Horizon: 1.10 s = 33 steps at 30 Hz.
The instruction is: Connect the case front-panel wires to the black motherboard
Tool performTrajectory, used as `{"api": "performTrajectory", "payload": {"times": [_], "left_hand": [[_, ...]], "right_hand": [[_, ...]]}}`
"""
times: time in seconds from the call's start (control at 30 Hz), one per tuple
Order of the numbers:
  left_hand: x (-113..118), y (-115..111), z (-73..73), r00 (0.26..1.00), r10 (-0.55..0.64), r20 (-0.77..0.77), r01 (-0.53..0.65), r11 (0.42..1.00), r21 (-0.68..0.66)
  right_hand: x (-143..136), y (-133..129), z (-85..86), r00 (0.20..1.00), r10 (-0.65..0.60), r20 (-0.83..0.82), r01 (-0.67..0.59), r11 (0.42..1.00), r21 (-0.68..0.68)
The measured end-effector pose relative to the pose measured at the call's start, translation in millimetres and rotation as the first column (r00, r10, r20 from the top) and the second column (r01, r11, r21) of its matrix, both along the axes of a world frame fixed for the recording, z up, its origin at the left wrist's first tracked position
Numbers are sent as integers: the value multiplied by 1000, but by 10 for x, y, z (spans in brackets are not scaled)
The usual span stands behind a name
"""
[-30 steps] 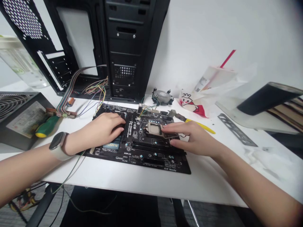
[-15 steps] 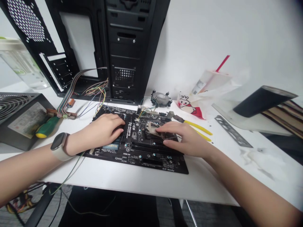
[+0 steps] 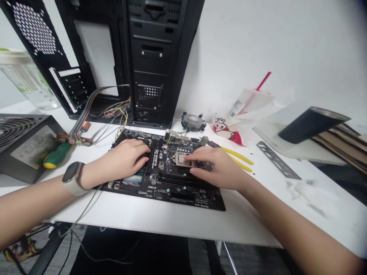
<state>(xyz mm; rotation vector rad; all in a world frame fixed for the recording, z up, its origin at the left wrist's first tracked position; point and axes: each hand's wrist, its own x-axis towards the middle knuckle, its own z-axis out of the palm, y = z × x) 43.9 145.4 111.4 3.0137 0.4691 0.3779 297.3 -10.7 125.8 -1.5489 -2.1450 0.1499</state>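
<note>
Left hand (image 3: 126,158) lies spread flat on the motherboard (image 3: 160,189); right hand (image 3: 216,168) apparently pinches the CPU socket (image 3: 179,159) latch; slipping risks bent pins.

A black motherboard (image 3: 169,179) lies flat near the front edge of the white desk (image 3: 160,217). The left hand (image 3: 123,158), a smartwatch (image 3: 73,177) on its wrist, rests palm down on the board's left part. The right hand (image 3: 213,166) lies over the CPU socket (image 3: 180,159), fingertips touching its metal frame. Behind the board stands an open black computer case (image 3: 137,57). A cooler fan (image 3: 193,121) and yellow-handled pliers (image 3: 232,156) lie toward the back right, a green-handled screwdriver (image 3: 57,154) and a power supply (image 3: 23,141) at the left edge.
</note>
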Motion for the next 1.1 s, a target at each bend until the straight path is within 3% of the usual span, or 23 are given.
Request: {"api": "performTrajectory", "payload": {"times": [0.17, 0.37, 0.53, 0.67, 0.8, 1.0, 1.1], "left_hand": [[-3, 2, -2, 1000, 1, 0, -1, 1000, -2], [16, 3, -20, 1000, -11, 13, 11, 1000, -4], [20, -3, -12, 1000, -23, 7, 23, 1000, -4], [14, 5, -3, 1000, -28, 6, 28, 1000, -7], [0, 19, -12, 999, -41, 16, 41, 999, -15], [-8, 36, -39, 999, -48, 23, 49, 999, -23], [-8, 34, -29, 999, -43, 21, 43, 999, -21]], "right_hand": [[-121, 86, 30, 999, 53, 0, -53, 997, 53], [-223, 158, -28, 986, 142, -89, -120, 969, 217], [-178, 125, -8, 996, 80, -43, -68, 970, 235], [-47, 35, 74, 995, 29, 100, -42, 991, 128], [101, -79, 141, 971, -32, 235, 53, 995, -85], [183, -149, 143, 939, -128, 320, 249, 893, -376], [145, -139, 116, 931, -158, 329, 287, 874, -392]]}}
